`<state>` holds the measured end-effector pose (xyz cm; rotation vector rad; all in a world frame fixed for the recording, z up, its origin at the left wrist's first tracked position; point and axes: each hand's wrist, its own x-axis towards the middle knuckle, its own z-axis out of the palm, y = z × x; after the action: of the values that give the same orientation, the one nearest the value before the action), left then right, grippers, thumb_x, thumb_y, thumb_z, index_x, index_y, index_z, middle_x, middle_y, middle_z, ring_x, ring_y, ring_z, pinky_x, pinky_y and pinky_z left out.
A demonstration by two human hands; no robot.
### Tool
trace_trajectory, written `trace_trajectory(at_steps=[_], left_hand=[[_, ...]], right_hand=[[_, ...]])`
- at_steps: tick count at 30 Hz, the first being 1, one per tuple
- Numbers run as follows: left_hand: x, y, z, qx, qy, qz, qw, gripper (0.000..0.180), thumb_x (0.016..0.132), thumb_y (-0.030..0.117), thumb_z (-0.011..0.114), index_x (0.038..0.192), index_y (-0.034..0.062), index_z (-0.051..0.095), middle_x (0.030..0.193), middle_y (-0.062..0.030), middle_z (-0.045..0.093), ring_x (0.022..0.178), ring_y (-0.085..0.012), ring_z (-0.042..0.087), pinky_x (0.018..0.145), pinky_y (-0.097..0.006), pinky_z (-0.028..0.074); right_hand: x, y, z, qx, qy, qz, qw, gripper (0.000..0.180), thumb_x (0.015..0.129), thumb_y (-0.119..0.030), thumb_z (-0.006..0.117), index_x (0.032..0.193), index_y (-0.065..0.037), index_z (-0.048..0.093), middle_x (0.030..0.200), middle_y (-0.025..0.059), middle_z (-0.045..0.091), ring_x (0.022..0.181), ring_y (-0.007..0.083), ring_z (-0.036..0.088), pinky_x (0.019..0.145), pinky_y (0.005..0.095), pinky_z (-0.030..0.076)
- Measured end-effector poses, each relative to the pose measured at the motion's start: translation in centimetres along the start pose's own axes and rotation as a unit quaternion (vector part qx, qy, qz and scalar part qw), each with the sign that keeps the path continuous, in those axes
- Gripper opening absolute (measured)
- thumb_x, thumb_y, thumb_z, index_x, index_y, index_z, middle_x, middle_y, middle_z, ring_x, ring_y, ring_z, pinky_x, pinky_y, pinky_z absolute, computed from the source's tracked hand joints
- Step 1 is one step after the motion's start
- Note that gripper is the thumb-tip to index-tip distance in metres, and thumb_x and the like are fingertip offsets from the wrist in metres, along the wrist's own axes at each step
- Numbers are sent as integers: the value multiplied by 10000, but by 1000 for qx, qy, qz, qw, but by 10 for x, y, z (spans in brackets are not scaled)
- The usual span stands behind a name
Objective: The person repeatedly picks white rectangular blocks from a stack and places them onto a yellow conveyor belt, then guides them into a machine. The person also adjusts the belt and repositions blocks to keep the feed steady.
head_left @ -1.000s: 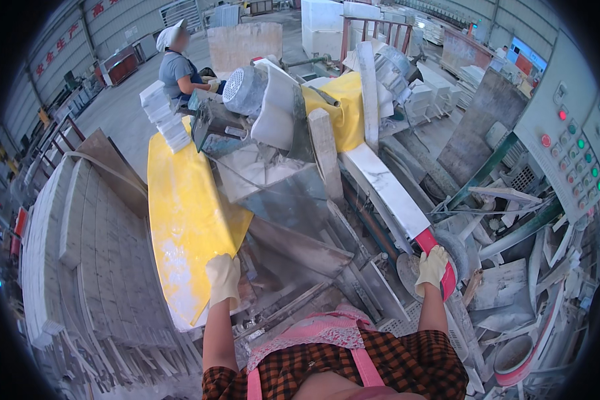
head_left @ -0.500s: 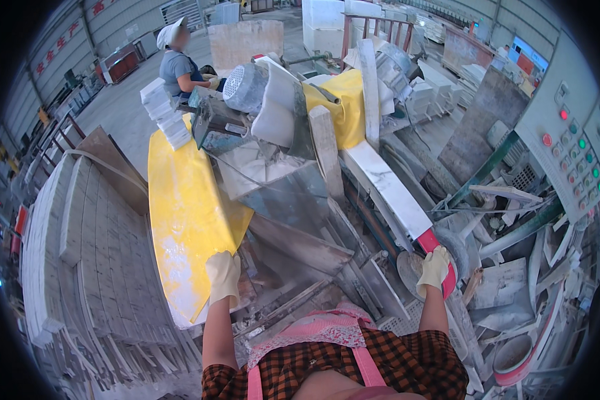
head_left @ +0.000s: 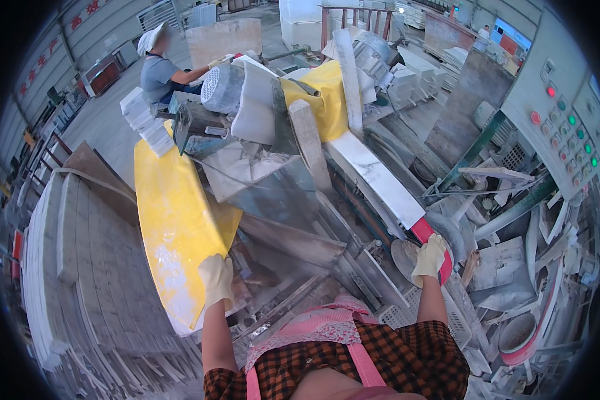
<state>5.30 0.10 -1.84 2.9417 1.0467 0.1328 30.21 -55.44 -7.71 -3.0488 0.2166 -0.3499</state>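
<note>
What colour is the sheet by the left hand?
The sheet is yellow with pale patches; it shows best in the head view.

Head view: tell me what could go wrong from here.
The right hand is at the red band, close to a grey disc; if that disc turns, which the picture cannot show, the hand might get caught.
The left hand is at the edge of the yellow sheet; a tug there could perhaps unsettle the stack of white pieces at its far end.
</note>
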Motion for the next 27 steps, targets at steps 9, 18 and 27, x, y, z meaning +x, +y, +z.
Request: trace_trajectory(at_steps=[9, 18, 27], left_hand=[[0, -2, 3, 36, 4, 8, 999, 394, 913, 385, 645, 814, 17, 743, 806, -212, 722, 778, -385, 717, 750, -483, 560], [-3, 0, 14, 24, 33, -21, 999, 399, 926, 388, 633, 822, 19, 743, 807, -224, 718, 791, -390, 717, 764, -492, 555], [0, 8, 20, 54, 16, -59, 997, 350, 920, 330, 614, 845, 11, 739, 845, -239, 721, 813, -405, 712, 788, -503, 557]], right_hand=[[4, 1, -32, 84, -90, -22, 992, 575, 899, -234, 654, 1416, -16, 529, 1504, 207, 499, 1395, 387, 451, 1162, 471, 360], [55, -33, -49, 41, -66, -329, 941, 879, 810, -259, 779, 1557, -48, 366, 1615, 169, 364, 1506, 343, 311, 1241, 498, 220], [86, -34, -17, 123, 27, -435, 892, 626, 875, -134, 597, 1458, 44, 454, 1420, 256, 544, 1336, 370, 522, 1172, 472, 366]])
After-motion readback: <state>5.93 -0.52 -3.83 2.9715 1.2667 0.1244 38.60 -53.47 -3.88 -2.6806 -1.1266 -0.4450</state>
